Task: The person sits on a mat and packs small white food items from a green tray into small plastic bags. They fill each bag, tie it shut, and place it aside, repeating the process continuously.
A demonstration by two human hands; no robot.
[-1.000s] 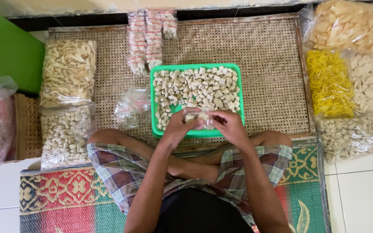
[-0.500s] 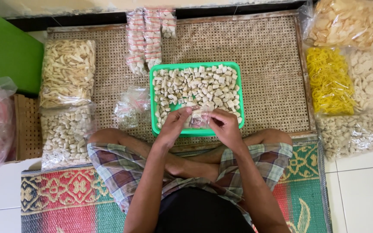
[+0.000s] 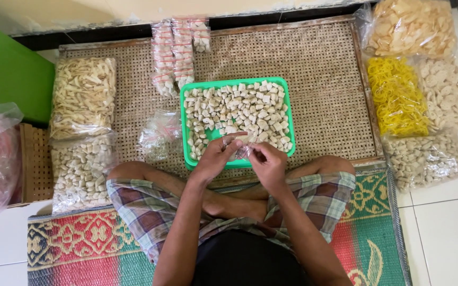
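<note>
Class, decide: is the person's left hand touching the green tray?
Cannot tell: in the head view the left hand overlaps the green tray, hiding any gap.

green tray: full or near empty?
Mostly full. The green tray holds pale snack pieces across nearly its whole floor; bare green shows only near the front, by the left hand and right hand.

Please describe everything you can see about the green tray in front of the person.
The green tray is a shallow rectangular basket that looks like plastic, with a raised rim. It lies flat on the woven mat, just beyond the person's crossed legs. Pale, roughly cut snack pieces fill most of it in a loose layer. The left hand and right hand cover its near edge, holding a small clear bag over it.
</note>
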